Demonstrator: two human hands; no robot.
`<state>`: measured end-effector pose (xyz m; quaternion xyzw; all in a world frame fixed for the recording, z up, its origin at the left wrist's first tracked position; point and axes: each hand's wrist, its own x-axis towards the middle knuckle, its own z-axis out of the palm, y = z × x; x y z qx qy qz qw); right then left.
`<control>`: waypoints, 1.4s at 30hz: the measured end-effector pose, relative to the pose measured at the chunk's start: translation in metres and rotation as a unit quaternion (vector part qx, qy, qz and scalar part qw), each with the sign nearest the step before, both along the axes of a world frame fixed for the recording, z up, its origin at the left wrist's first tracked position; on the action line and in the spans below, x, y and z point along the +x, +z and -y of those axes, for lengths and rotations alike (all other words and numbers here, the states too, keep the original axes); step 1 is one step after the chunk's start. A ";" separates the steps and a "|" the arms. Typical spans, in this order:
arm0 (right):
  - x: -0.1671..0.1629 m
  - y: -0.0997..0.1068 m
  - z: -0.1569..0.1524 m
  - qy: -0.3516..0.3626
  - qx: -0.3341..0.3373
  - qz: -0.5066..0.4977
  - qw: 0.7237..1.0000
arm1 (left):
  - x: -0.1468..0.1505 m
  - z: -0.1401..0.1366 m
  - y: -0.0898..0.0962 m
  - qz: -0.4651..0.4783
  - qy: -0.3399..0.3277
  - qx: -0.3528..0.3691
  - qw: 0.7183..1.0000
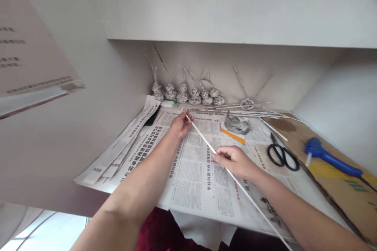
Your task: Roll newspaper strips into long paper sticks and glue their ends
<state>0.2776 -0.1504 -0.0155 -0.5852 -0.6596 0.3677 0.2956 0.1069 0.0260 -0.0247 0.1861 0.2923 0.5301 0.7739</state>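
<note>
A long, thin white rolled-paper stick (252,200) slants across the newspaper-covered table, from the far middle down toward my lap on the right. Close to its far tip, my left hand (182,123) pinches it between thumb and fingers. Partway along, my right hand (232,160) has its thumb and fingers closed around the same stick. Beneath both hands lie printed newspaper sheets (191,180). Beyond my left hand, several more paper sticks (235,113) lie crosswise on the table.
Several woven gourd shapes (182,94) line the back wall. Black scissors (282,155), a blue glue gun (332,157) on cardboard (353,200), and a grey lump (237,124) on an orange-edged pad are to the right. Paper strips (126,141) lie left. A shelf panel (229,8) overhangs the back.
</note>
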 end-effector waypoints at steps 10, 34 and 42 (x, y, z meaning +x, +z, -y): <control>0.013 0.009 0.004 0.016 -0.240 -0.367 0.898 | 0.000 0.011 0.014 0.066 -0.021 0.044 0.997; 0.008 -0.002 0.008 0.069 -0.246 -0.343 0.904 | -0.004 0.004 0.013 0.082 -0.013 0.008 0.997; -0.001 -0.004 0.010 -0.012 -0.149 -0.271 0.951 | 0.010 0.015 0.007 0.047 -0.045 0.029 0.997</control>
